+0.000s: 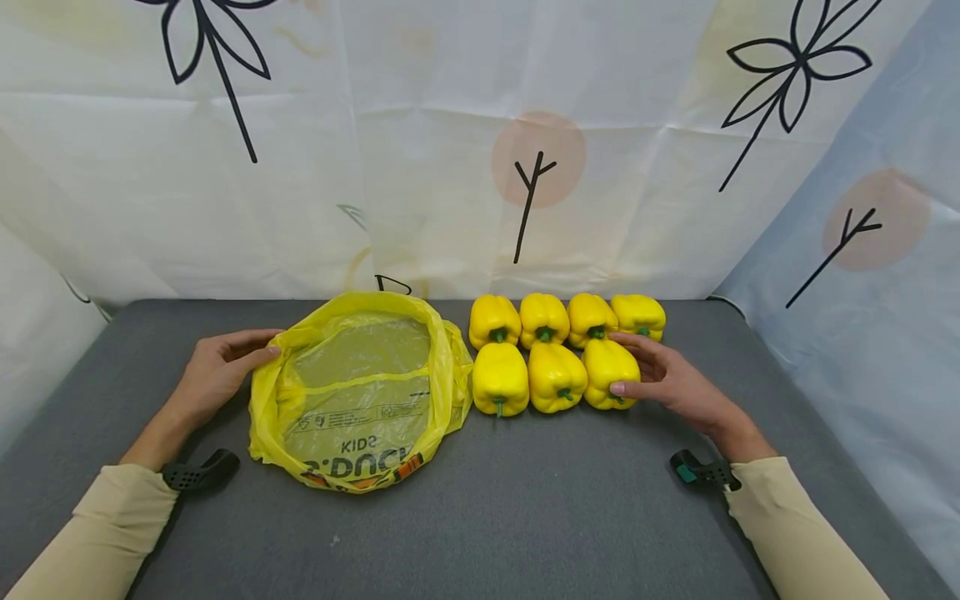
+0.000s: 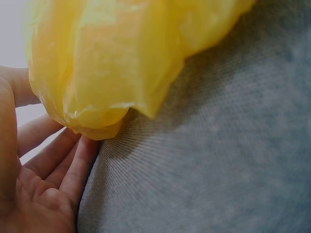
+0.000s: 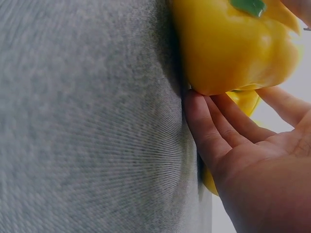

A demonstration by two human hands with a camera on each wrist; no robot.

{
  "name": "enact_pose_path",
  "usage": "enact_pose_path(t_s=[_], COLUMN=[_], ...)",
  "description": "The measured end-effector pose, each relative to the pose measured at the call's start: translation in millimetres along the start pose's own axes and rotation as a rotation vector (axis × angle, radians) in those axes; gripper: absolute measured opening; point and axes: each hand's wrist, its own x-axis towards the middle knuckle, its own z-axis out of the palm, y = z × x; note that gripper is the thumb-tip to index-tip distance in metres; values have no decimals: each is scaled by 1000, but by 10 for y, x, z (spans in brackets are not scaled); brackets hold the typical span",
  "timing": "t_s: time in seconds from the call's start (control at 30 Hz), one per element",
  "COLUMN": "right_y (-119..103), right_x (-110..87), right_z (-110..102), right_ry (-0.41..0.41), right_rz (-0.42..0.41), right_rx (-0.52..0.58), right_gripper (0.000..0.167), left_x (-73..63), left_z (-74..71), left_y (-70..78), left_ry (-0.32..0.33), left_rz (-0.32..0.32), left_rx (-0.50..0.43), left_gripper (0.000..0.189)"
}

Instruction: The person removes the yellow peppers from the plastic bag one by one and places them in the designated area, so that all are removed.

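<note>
A yellow plastic bag point(image 1: 360, 387) stands with its mouth spread wide and dark print on its wall. At its left rim my left hand point(image 1: 217, 371) holds the plastic between thumb and fingers; the bag's folds point(image 2: 107, 63) cover the fingertips in the left wrist view. Right of the bag, several yellow bell peppers lie in two rows. My right hand point(image 1: 678, 387) grips the rightmost bell pepper point(image 1: 609, 371) of the front row, thumb on the near side and fingers around the far side. In the right wrist view, fingers point(image 3: 206, 121) meet the pepper's lower side, its green stem at the top.
Close behind the gripped one is the back row, with a bell pepper point(image 1: 637, 315) at its right end. Another bell pepper point(image 1: 500, 379) sits right beside the bag. A patterned cloth point(image 1: 420, 167) hangs along the far edge of the grey table point(image 1: 480, 517).
</note>
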Motion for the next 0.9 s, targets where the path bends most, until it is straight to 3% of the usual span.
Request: enact_pose_path(t_s=[0.9], right_y=[12], right_x=[20], right_z=[18], right_ry=[11], right_rz=[3], right_rx=[-21], right_gripper=[75], left_x=[0], left_z=[6], left_y=[-1], left_ry=[1], left_rz=[1], left_rx=[-7], left_gripper=[51])
